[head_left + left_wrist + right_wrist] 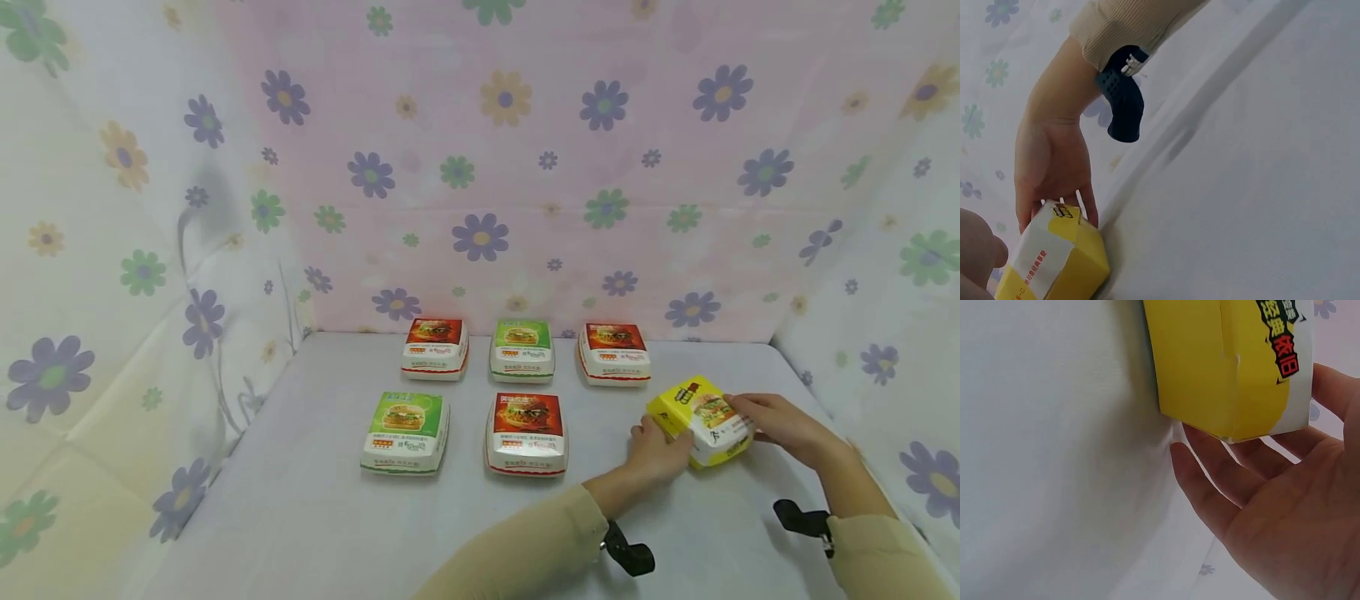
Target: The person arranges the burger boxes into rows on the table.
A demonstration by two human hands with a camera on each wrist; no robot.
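Observation:
In the head view a yellow and white burger box (703,421) is at the right of the table, turned at an angle. My left hand (660,454) holds its left side, and my right hand (780,425) grips its right side. The left wrist view shows the burger box (1054,256) between the two hands, with the left hand (975,256) partly cut off at the edge. Up close in the right wrist view, the right hand (1291,487) has its fingers along the end of the box (1229,369), low by the tabletop.
Two burger boxes stand in the front row, one green (406,433) and one red (527,435). Behind them are a red box (435,350), a green box (522,351) and another red box (614,355). Flowered cloth (480,167) hangs around the white table (315,517).

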